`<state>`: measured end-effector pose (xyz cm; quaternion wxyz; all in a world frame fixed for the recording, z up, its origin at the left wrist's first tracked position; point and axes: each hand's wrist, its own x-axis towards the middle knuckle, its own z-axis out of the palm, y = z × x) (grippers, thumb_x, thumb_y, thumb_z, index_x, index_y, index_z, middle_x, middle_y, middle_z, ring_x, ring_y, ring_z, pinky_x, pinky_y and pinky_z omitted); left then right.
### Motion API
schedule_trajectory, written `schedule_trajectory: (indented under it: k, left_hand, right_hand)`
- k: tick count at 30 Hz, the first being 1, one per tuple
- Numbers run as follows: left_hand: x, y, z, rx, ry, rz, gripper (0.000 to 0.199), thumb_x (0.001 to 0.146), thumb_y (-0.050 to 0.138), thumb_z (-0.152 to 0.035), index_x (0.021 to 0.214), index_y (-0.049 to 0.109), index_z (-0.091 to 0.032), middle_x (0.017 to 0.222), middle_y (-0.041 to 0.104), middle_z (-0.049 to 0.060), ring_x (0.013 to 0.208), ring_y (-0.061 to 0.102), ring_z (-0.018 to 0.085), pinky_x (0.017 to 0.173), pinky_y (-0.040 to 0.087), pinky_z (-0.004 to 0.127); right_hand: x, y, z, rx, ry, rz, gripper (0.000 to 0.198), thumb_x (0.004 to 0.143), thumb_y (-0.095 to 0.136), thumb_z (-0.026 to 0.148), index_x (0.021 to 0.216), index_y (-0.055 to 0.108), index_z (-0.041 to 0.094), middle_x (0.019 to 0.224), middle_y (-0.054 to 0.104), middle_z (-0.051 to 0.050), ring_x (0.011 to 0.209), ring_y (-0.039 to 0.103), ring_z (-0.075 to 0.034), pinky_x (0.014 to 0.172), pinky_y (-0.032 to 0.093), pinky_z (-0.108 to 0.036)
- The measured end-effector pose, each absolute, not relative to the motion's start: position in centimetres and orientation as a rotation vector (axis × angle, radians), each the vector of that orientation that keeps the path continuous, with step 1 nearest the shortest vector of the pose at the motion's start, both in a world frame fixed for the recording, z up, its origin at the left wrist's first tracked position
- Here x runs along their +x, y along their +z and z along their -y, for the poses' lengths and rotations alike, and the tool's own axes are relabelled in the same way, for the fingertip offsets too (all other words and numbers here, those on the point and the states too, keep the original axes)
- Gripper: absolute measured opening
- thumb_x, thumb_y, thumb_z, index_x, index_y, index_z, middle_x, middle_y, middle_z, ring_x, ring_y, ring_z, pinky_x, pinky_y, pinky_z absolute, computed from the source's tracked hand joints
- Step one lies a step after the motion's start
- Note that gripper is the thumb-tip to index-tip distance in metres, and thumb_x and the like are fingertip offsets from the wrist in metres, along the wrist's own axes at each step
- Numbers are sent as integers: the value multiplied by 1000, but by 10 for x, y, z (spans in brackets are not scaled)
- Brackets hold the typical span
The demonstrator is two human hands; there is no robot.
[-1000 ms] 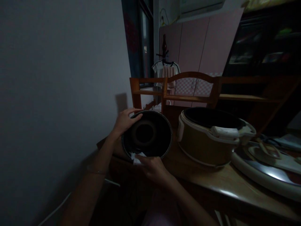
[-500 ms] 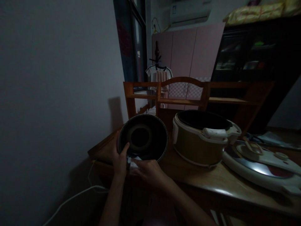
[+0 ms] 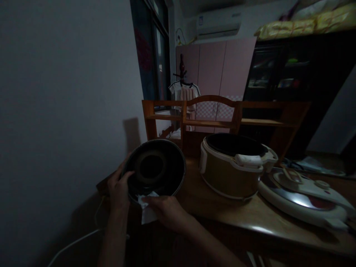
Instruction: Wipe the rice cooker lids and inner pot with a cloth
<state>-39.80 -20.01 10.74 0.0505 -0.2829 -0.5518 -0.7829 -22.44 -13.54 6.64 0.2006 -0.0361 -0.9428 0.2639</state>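
Note:
A dark round inner pot (image 3: 167, 163) is tilted so that its inside faces me. My left hand (image 3: 119, 187) grips it at the left rim, thumb over the inside and the other fingers hidden behind. In my right hand (image 3: 167, 209) a white tissue (image 3: 148, 213) is pinched against the pot's lower rim. To the right stands the cooker body (image 3: 228, 174), an olive and cream pressure cooker with a dark opening on top. Its detached lid (image 3: 303, 196) lies farther right, with a shiny metal band and a cream handle.
The wooden desk (image 3: 219, 211) carries the cooker and lid, with a shelf frame (image 3: 211, 124) along its back. A bare wall (image 3: 63, 111) rises on the left. A white cable (image 3: 75, 243) hangs below the desk's left end.
The pot and both hands have shifted left and slightly down in view. More of the tissue now hangs below the rim. The camera's view has also shifted a little.

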Motion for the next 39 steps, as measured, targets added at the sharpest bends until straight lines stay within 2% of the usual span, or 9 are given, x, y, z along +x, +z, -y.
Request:
schedule_trajectory:
  k: [7,12,17,20,28,32,39]
  left_hand:
    - [-420,123,209,-1041,-2311,1804,50,69,65,-20,118,68,-25,117,70,-1,116,60,27,108,41,41]
    - [-406,141,196,-1264,-2196,1886,54,69,58,-17,122,66,-25,129,63,-2,128,50,28,113,34,43]
    - [-398,155,185,-1421,-2167,1898,56,69,54,-13,122,65,-27,134,59,-5,133,45,26,114,33,41]
    - [-399,161,179,-1494,-2147,1927,57,67,52,-11,121,67,-25,129,63,-4,129,49,26,113,33,42]
    - [-410,172,164,-1586,-2164,2038,60,65,55,-14,123,66,-24,114,71,-1,110,63,27,102,46,42]
    - [-414,174,158,-1613,-2153,2061,64,63,55,-13,125,64,-22,113,71,1,109,62,28,99,47,43]
    - [-412,177,153,-1644,-2133,2059,64,61,55,-13,124,65,-22,111,72,0,105,64,27,99,47,41]
  right_hand:
    - [-233,58,140,-74,791,2595,40,99,39,21,137,49,30,127,64,-3,112,62,-17,93,46,-25]
    - [-228,46,129,-30,879,2513,39,100,37,20,137,48,27,134,59,-2,119,57,-15,98,43,-24]
    - [-219,40,121,-43,862,2484,42,98,38,15,137,47,26,134,58,-2,121,55,-14,101,41,-25]
    - [-215,43,118,-64,779,2519,41,97,39,14,135,49,24,133,59,-3,121,55,-15,101,40,-26]
    - [-206,50,106,-169,501,2639,40,89,47,9,127,53,18,125,63,-7,113,58,-19,96,42,-27]
    - [-204,50,99,-200,440,2673,31,89,45,10,117,57,18,117,65,-7,108,59,-18,94,42,-27]
    - [-204,48,97,-213,418,2679,33,90,44,10,121,54,17,118,64,-7,110,57,-17,95,41,-27]
